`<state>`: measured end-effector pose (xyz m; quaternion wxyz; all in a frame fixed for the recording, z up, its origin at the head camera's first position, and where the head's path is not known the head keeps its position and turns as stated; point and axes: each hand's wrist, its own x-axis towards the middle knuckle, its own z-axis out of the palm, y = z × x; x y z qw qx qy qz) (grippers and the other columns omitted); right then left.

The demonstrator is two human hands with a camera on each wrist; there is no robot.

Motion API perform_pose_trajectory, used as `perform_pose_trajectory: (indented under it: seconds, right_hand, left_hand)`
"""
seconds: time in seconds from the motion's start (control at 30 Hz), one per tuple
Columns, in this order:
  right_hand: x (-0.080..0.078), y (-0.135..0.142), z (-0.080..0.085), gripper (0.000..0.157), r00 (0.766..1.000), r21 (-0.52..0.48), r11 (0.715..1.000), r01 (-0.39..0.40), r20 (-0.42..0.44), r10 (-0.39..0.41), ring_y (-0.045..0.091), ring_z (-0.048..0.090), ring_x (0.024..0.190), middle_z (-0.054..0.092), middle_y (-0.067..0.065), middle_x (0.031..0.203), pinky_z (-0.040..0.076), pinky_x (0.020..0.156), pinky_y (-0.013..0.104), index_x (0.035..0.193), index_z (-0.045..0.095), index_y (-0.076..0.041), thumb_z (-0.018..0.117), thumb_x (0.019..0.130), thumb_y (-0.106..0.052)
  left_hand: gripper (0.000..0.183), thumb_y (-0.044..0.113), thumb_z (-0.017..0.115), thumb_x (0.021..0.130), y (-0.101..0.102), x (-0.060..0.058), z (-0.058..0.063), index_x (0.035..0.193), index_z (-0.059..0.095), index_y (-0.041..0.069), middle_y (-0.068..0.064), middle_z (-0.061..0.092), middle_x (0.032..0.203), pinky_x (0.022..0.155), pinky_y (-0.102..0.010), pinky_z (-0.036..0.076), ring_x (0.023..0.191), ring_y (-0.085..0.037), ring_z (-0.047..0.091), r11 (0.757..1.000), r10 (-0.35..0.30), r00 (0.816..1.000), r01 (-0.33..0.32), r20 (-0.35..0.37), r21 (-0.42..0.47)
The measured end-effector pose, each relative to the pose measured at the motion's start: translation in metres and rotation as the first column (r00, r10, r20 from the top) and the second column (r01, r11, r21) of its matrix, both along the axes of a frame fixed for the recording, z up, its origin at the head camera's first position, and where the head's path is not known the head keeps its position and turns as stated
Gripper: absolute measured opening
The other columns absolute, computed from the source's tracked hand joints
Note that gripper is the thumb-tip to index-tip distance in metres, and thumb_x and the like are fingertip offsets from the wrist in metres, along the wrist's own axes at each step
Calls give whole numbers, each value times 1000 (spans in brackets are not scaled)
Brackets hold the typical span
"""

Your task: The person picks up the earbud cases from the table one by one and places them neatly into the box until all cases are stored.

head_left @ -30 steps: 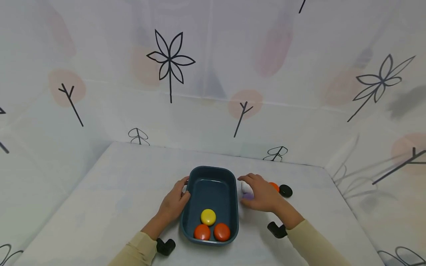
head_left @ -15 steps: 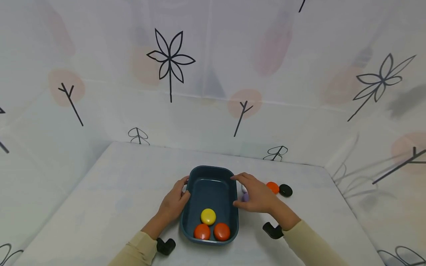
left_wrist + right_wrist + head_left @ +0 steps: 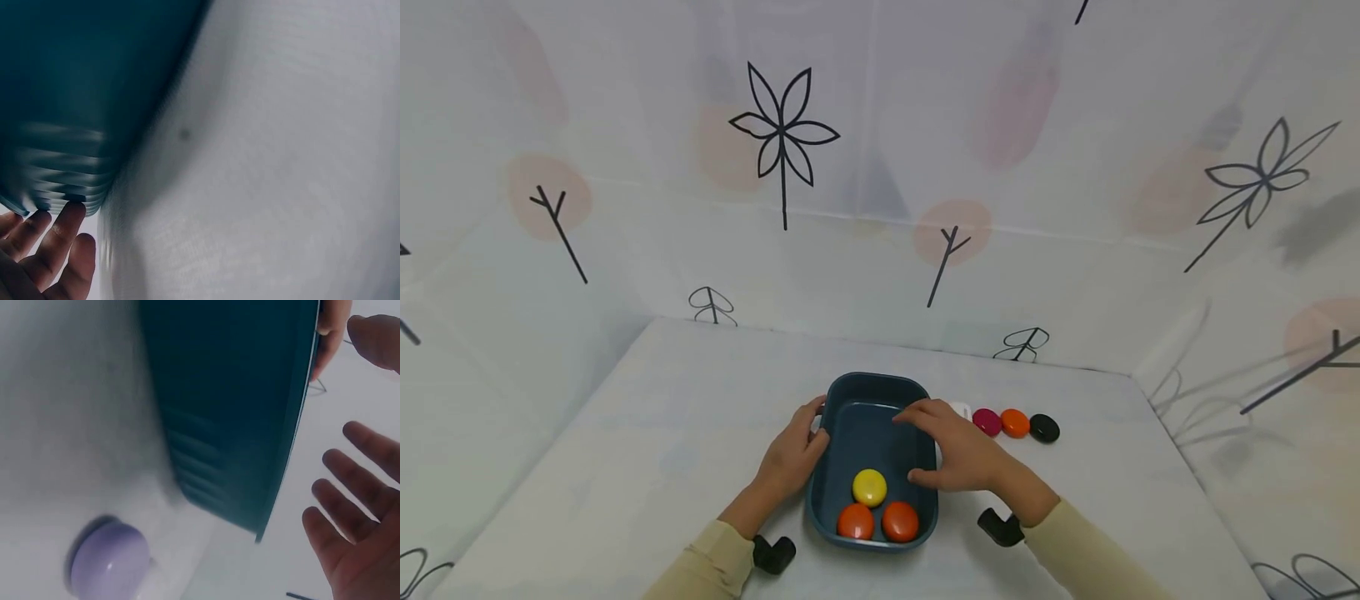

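Note:
A dark teal rectangular container (image 3: 872,433) stands on the white table. In its near end lie a glossy yellow rounded disc (image 3: 869,487) and two orange-red ones, a left disc (image 3: 855,522) and a right disc (image 3: 900,522). My left hand (image 3: 790,458) holds the container's left side, thumb at the rim; in the left wrist view its fingers (image 3: 59,240) touch the outer wall. Over the right rim hovers my right hand (image 3: 958,450), fingers spread, with nothing in it. Beside the container, the right wrist view shows a purple rounded piece (image 3: 112,562).
To the right of my right hand, a magenta disc (image 3: 987,422), an orange disc (image 3: 1015,423) and a black disc (image 3: 1044,428) lie in a row. A white piece (image 3: 961,409) is partly hidden behind that hand. A printed cloth wall (image 3: 865,275) closes off the back.
My right hand has moved left from around the white and purple pieces to over the container's right rim, uncovering the magenta disc. My left hand and the container stay put.

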<state>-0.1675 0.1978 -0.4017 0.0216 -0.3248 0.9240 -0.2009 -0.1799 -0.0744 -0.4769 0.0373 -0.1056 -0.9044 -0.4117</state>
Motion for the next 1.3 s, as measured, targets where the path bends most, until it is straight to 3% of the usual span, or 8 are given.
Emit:
perform_pose_trajectory:
  seconds: [0.33,0.97,1.3]
  right_hand:
    - [-1,-18,-6,59,987,15,991,-136,89,135,13,51,119,54,-7,132,49,97,40,131,56,-21,76,78,-36]
    - [-2,-44,-25,52,963,39,979,-201,191,190,11,49,116,55,-8,127,48,96,33,128,59,-24,75,79,-34]
    - [-1,-49,-33,47,968,140,960,-244,100,232,8,53,106,58,-8,120,48,94,28,125,61,-25,72,81,-36]
  left_hand:
    - [52,21,43,95,1,-1,2,146,38,13,-9,52,140,94,-44,49,98,-18,59,1000,-1,1000,1,7,5]
    - [52,20,44,94,-2,-2,-1,145,40,15,-8,53,139,90,-42,49,93,-16,58,1000,-3,1000,3,0,4]
    - [52,22,45,95,-1,0,2,146,40,17,-6,53,139,89,-40,49,91,-14,57,1000,3,1000,-3,15,5]
